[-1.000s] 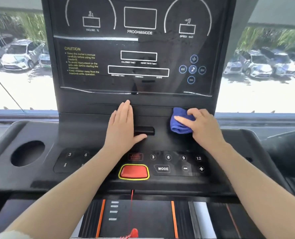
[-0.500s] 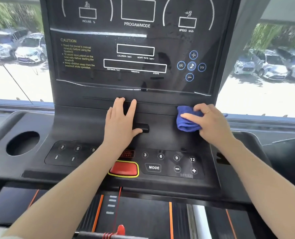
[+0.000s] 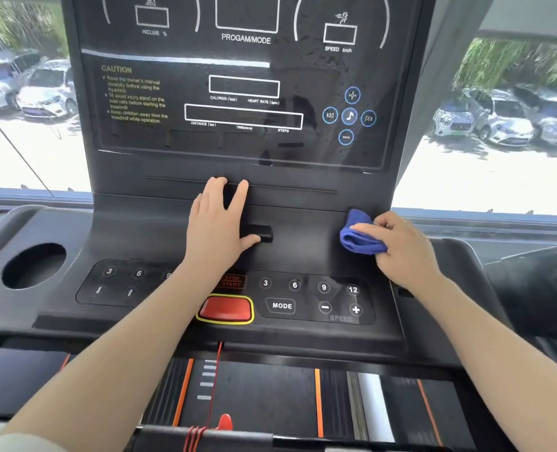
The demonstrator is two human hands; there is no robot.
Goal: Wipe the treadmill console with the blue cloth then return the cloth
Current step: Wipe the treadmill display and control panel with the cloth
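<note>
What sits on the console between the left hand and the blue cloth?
In the head view, only a small black tab at the left hand's thumb; from there to the blue cloth, held by the right hand, bare console.

1. Bright daylight pours through the windows (image 3: 498, 177) behind, overexposing the ground outside.
2. The dark console (image 3: 303, 249) shows soft reflections.
3. Wide-angle distortion bends edges; parked cars (image 3: 498, 119) look slightly blurred.
</note>
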